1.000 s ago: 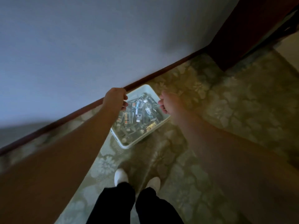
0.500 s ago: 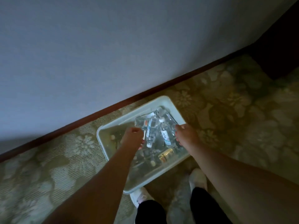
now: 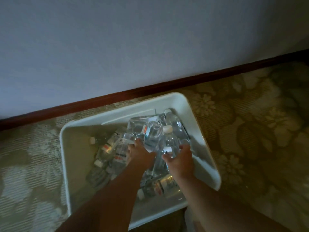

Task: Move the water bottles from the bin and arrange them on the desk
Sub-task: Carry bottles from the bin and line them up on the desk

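Low at centre frame, the left hand [image 3: 139,154] and right hand [image 3: 181,159] both curl around clear plastic water bottles [image 3: 155,136] heaped inside the white rectangular plastic bin [image 3: 207,148]. Picking has only begun; lifting comes next. Floral carpet [image 3: 250,131], dark baseboard [image 3: 167,84] and grey wall [image 3: 133,39] surround it; no bench shows.

Floral-patterned carpet [image 3: 250,131] meets wall baseboard [image 3: 150,87]; white bin [image 3: 197,124] sits directly on carpet, just beside baseboard.

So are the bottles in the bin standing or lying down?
Lying down: the water bottles are piled sideways in the white bin.
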